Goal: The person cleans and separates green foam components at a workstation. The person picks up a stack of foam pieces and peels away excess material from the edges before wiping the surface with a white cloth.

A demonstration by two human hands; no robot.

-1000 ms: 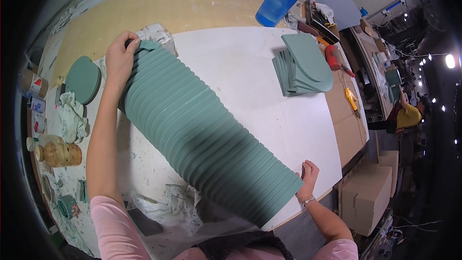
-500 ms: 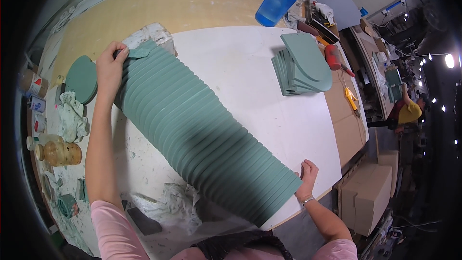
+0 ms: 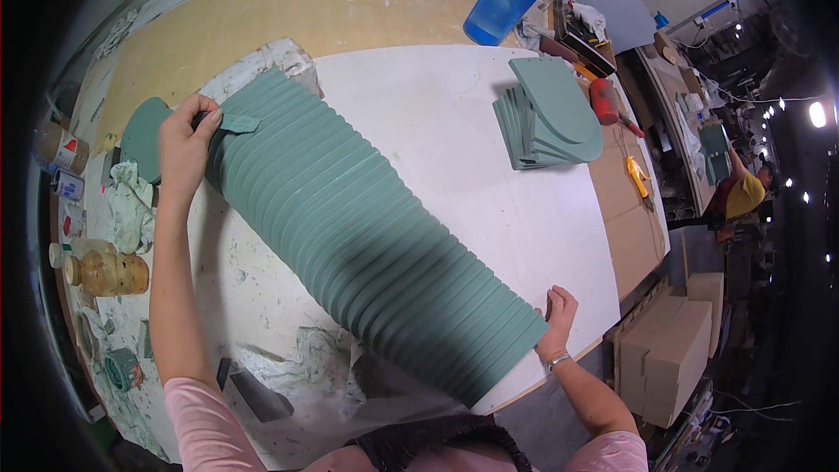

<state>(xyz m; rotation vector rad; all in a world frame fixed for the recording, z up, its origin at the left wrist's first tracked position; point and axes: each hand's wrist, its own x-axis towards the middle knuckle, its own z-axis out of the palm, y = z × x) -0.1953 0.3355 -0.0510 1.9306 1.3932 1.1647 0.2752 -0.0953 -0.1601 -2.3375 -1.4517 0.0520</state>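
Stretching from ten o'clock to five across the white board [image 3: 454,140], a row of green panels [image 3: 350,218] lies packed side by side. At its far end, between nine and ten o'clock, the person's left hand [image 3: 186,144] has its fingers closed around a small dark-and-green piece [image 3: 240,124], whose green end lies over the panel edges. At four o'clock the right hand [image 3: 557,323] is half curled against the corner of the row's near end; whether it grips the last panel cannot be told.

A stack of green panels [image 3: 559,114] with rounded ends sits at two o'clock, just inside a red-headed tool [image 3: 603,103]. A blue bottle [image 3: 502,4] stands at one o'clock, a yellow-handled tool [image 3: 636,177] lies at three, crumpled plastic [image 3: 319,363] at seven and a brownish jar [image 3: 109,274] near nine.
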